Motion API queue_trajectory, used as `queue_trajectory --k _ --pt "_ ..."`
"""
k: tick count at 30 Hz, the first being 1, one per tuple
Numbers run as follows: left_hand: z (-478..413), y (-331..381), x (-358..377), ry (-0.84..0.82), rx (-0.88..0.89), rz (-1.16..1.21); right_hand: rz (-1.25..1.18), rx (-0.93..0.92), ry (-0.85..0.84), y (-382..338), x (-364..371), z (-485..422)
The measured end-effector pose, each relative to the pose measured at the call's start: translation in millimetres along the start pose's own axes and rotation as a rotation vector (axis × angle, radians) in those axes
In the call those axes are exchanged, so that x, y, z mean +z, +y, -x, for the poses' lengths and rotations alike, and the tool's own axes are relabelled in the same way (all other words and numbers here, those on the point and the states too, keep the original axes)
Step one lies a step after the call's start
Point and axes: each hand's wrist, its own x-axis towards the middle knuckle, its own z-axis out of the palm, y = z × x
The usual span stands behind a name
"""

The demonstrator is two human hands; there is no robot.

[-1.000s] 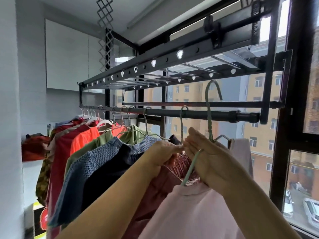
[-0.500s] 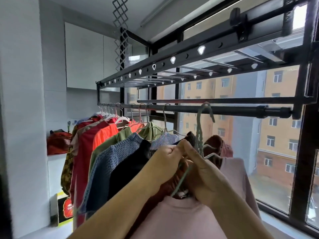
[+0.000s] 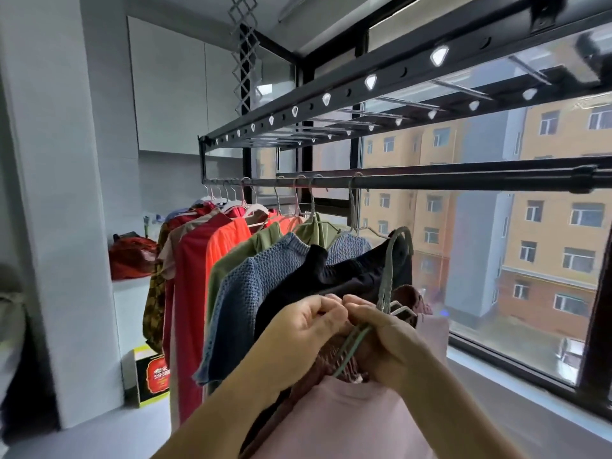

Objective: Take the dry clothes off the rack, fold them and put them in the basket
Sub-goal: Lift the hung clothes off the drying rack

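**Hanger in my grip, its hook below the rail**

Nearest me hangs a smooth, pale pink garment, draped under my wrists. Just above it my right hand is clenched round the thin grey-green wire hanger, gripping one sloping arm. My left hand sits against it, fingers curled, pinching the top of a ribbed maroon garment bunched between my hands. The hanger's hook curves free in the air, under the rail and touching nothing.

Behind my hands the clothes still to be taken hang close together: a dark, soft-looking top, a chunky blue knit sweater, an olive shirt, then orange and red pieces on pale hangers. All hook over the round black rail of the rack, with a perforated black frame above it.

On the grey floor beside the clothes stands a printed cardboard box. A red bag lies on a white ledge against the tiled wall, under flat white cabinets. To the right, a black-framed window shows yellow and brick buildings.
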Motion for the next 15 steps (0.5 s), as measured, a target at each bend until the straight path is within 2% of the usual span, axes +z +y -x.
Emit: queue_trajectory --k 3,5,12,15 --pt "2.8 -1.6 -18.1 0.085 0.098 -0.089 -0.055 -0.029 0.019 10.7 1.2 -10.1" --pt "-5.0 -1.6 -33.2 0.133 0.087 -0.117 -0.084 -0.057 0.036 13.8 -0.2 -14.4" --pt "-86.2 -20.7 -41.6 0.199 0.095 -0.612 -0.027 -0.12 0.07 0.0 -20.2 -32.1" --pt "-126.1 -17.5 -31.4 0.185 0.082 -0.711 0.003 -0.135 0.093 -11.7 -33.1 -42.4"
